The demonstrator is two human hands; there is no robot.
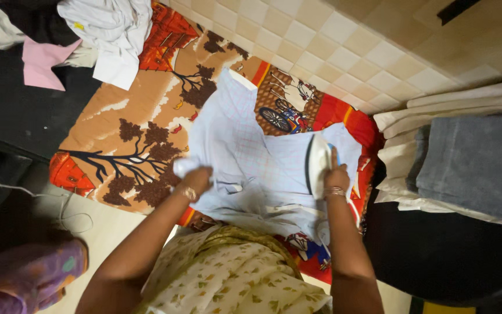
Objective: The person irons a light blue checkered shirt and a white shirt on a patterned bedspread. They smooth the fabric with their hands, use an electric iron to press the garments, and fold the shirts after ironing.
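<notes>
Floor (pixel 332 35): pale square tiles, upper middle and right of the head view.

Printed cloth (pixel 135 128): large, orange-brown and red, with dark trees and a bicycle motif, spread flat and running diagonally across the middle.

Stack of folded laundry (pixel 472 163): right edge; grey folded piece on top of cream and white ones. Well apart from both hands.

Shirt (pixel 245 168): pale blue-white, fine check, lies spread on the printed cloth at centre, collar end toward the top. Its lower edge is bunched near the person's body.

Heap of white garments (pixel 114 35): top left, partly on the printed cloth's corner. A pink cloth (pixel 42 61) lies just beside it on a dark surface.

Iron (pixel 319 166): white body with dark trim, standing on the right part of the shirt, nose pointing away from the person.

Right hand (pixel 336 174): grip wrapped on the iron's handle from the right side, forefinger stretched straight along the top. Bangles at the wrist.

Left hand (pixel 196 180): grip pressed together in a fist, pinching a gathered fold of the shirt's left edge and holding it against the printed cloth. Bangle at the wrist.

A thin white cord (pixel 59 203) loops over the floor at lower left.
</notes>
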